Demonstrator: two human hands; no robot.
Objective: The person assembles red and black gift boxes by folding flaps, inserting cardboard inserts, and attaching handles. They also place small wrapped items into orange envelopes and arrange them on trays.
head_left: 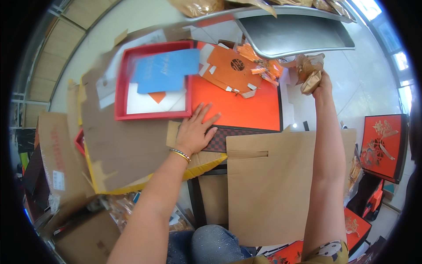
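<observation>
My left hand (196, 127) lies with fingers spread near the lower right corner of a red tray-like box (118, 83). Under its fingertips is the edge of a flat orange box lid or board (237, 108). A blue card (167, 70) lies across the red box, over a white sheet. Out to the right, my right hand (323, 84) is closed around a crumpled brown-gold packet (309, 72), held just below a metal tray. A flattened orange carton (228, 68) and small orange wrapped packets (269, 70) lie on the orange board.
A metal tray (299, 35) stands at the far side, with gold packets (198, 6) beyond it. A cardboard sheet (272, 189) leans between my arms. Cardboard with yellow tape (132, 141) lies under the red box. Red decorated boxes (382, 145) stand at right, an open carton (66, 154) at left.
</observation>
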